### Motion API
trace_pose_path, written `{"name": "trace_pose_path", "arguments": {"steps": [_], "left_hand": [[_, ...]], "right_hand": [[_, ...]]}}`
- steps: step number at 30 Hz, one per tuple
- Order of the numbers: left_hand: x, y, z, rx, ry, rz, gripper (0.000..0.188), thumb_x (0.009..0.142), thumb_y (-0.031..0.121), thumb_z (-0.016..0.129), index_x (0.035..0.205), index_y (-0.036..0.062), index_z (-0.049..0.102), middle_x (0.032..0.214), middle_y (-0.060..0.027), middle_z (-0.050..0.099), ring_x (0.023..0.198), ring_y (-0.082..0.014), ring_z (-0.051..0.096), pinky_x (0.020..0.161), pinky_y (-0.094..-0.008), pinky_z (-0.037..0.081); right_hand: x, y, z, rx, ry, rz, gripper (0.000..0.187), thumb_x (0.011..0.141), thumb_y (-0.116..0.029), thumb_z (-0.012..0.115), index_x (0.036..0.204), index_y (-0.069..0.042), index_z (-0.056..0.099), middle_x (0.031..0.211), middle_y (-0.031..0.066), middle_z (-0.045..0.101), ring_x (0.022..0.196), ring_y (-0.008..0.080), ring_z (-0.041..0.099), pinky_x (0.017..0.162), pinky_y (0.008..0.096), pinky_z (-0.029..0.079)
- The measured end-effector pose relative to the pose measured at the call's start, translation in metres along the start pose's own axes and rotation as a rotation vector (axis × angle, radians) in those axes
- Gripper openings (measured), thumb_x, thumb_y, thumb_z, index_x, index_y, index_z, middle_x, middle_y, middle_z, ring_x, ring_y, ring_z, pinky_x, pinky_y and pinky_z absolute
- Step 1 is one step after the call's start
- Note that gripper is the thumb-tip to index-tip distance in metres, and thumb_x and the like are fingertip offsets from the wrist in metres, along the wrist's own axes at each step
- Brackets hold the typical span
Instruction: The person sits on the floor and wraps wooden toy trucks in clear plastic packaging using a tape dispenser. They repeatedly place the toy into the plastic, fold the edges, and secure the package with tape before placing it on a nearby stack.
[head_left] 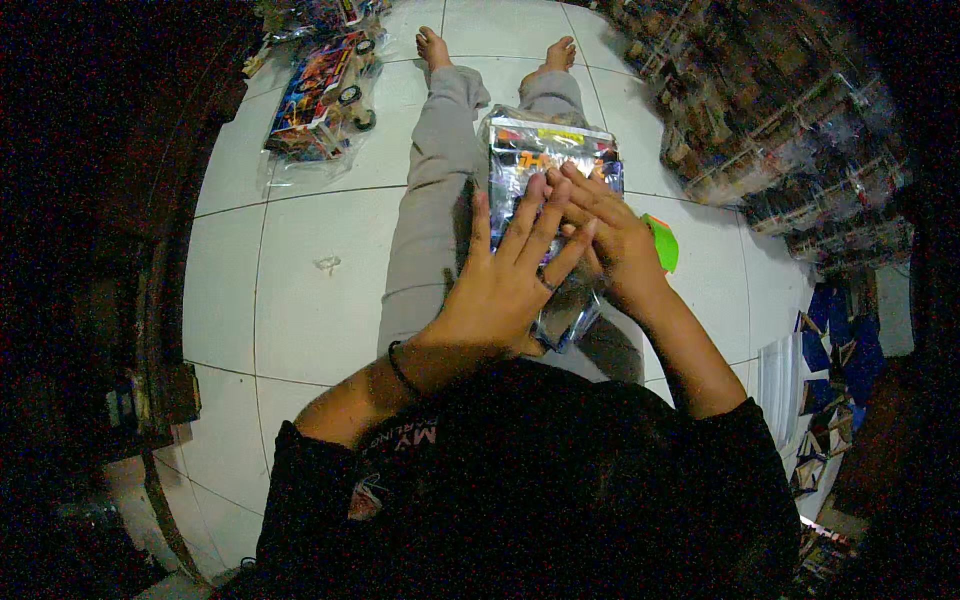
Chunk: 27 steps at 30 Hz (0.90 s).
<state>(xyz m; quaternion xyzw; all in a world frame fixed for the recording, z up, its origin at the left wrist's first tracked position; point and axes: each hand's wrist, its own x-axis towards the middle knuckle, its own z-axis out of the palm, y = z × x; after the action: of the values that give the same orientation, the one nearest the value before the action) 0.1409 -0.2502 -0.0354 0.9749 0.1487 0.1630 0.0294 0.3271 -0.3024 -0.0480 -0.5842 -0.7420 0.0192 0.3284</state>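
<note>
A wrapped package (508, 140) with a printed, shiny face and clear plastic around it rests on my legs. My left hand (510, 255) lies over it with the fingers spread. From the right, my right hand (612, 225) presses on the same package with its fingers stretched out, their tips close to the left hand's. Both palms face down, and neither hand grips anything. Loose clear plastic (568, 318) sticks out at the package's near end. Much of its face is hidden under the hands.
Beside my right forearm lies a bright green object (661, 245) with an orange edge. A toy truck in clear plastic (325, 95) is at the far left, and stacked wrapped packages (760, 120) fill the far right. A small pale scrap (328, 265) lies on the tiled floor (310, 225).
</note>
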Motion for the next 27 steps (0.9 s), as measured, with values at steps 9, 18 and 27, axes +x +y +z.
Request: {"name": "trace_pose_path", "arguments": {"steps": [9,18,27], "left_hand": [[0.013,-0.004,0.009,0.059,-0.03,0.079,0.131,0.038,0.052,0.08,0.143,-0.0001,0.022,0.146,-0.0283,0.019,0.137,-0.0419,0.018,0.112,-0.0496,0.012],[0.006,0.003,0.011,-0.026,0.066,0.069,0.112,0.052,0.057,0.069,0.133,-0.0122,0.034,0.141,-0.0272,0.032,0.133,-0.0393,0.029,0.113,-0.0416,0.017],[0.008,-0.003,0.017,-0.11,0.132,0.116,0.111,0.052,0.058,0.07,0.131,-0.0134,0.036,0.139,-0.0294,0.033,0.133,-0.041,0.029,0.113,-0.042,0.018]], "right_hand": [[-0.054,0.022,-0.019,0.412,-0.179,-0.105,0.039,0.082,-0.011,0.052,0.121,-0.004,0.055,0.126,0.0116,0.055,0.123,0.0298,0.047,0.109,0.0441,0.028],[-0.151,0.245,0.052,-0.604,-0.398,1.32,0.082,0.066,-0.044,0.073,0.133,-0.01,0.041,0.131,0.024,0.044,0.109,0.0368,0.056,0.087,0.0455,0.048],[-0.055,0.144,-0.104,0.555,0.595,0.561,0.051,0.079,-0.02,0.062,0.125,-0.004,0.047,0.116,0.0059,0.053,0.103,0.0132,0.051,0.083,0.0225,0.04]]}}
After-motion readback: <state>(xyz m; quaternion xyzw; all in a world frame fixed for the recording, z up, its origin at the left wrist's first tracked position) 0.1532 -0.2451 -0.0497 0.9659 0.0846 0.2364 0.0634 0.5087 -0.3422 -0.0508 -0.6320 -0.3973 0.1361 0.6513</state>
